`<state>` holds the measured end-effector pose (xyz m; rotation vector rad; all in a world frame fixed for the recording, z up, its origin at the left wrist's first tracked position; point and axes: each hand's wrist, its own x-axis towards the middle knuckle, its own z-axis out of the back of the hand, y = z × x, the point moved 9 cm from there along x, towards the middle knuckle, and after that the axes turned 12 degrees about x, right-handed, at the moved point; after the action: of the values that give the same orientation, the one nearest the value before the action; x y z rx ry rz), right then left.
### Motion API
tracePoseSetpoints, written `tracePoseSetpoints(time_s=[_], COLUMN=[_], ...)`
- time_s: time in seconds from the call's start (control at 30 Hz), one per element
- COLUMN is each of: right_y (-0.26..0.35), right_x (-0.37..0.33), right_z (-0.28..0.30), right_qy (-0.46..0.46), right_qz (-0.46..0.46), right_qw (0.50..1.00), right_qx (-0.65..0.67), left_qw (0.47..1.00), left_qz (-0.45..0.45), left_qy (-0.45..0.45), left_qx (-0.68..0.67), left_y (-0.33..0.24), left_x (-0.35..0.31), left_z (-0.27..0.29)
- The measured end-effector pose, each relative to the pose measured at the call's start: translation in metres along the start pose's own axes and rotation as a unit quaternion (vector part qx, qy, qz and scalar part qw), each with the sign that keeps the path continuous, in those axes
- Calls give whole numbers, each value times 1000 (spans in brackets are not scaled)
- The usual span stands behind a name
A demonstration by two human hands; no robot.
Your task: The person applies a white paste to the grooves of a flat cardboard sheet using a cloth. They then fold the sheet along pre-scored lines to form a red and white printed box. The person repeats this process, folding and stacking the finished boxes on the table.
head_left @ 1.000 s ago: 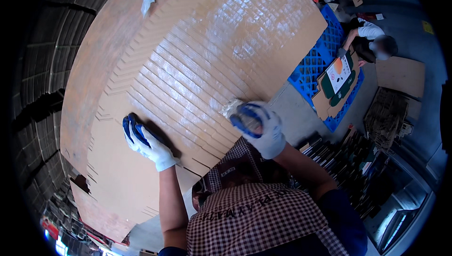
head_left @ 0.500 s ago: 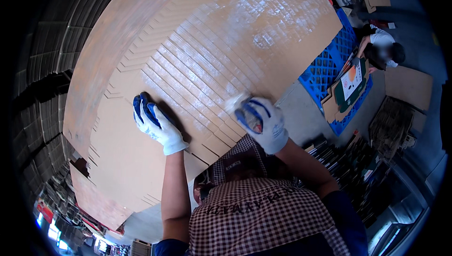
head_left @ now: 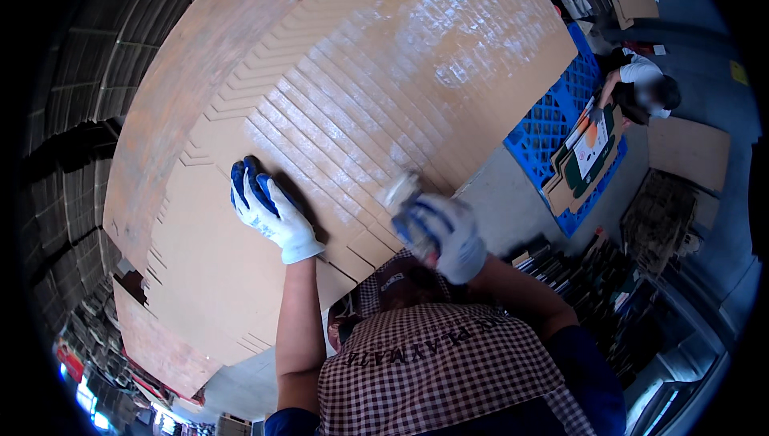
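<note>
Brown cardboard sheets (head_left: 216, 260) lie fanned out in overlapping steps on a wooden board (head_left: 152, 131). A shiny whitish wet coating (head_left: 336, 127) streaks their stepped edges and the far part. My left hand (head_left: 272, 211), in a white glove with blue fingertips, rests flat on the cardboard with its fingers stretched out. My right hand (head_left: 448, 236), gloved alike and smeared by motion, is closed round what looks like a brush (head_left: 400, 189) with a pale, blurred head. The brush head is over the near right edge of the fanned sheets; its handle is mostly hidden by my fingers.
A blue plastic pallet (head_left: 525, 135) stands on the right, with printed cardboard pieces (head_left: 589, 151) on it. Another person (head_left: 641, 87) bends over them. Cardboard stacks (head_left: 88, 67) line the left side. More stacked pieces (head_left: 561, 292) are beside my right arm.
My right hand has moved slightly down and left with the brush, toward my apron. My left hand stays on the cardboard. The other person's hand has moved over the printed pieces.
</note>
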<state>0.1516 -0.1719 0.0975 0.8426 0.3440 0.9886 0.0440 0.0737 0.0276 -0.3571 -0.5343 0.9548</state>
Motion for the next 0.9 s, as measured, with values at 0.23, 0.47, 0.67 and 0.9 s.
tracePoseSetpoints(time_s=[0.23,0.47,0.67,0.9], right_y=[-71,-52,-99,-76], right_x=[15,21,53,60], right_z=[26,41,51,29], right_qy=[-100,-169,-174,-111], right_qz=[-85,-96,-102,-79], right_qw=[987,973,979,985], right_qx=[-93,121,4,109], left_qw=[1000,1000,1000,999], left_qz=[-10,2,-1,17], left_qy=[8,22,19,30], left_qx=[0,-8,-7,-8], left_y=[-2,1,-2,0], left_x=[0,1,-2,0], left_z=[-6,-7,-5,-10])
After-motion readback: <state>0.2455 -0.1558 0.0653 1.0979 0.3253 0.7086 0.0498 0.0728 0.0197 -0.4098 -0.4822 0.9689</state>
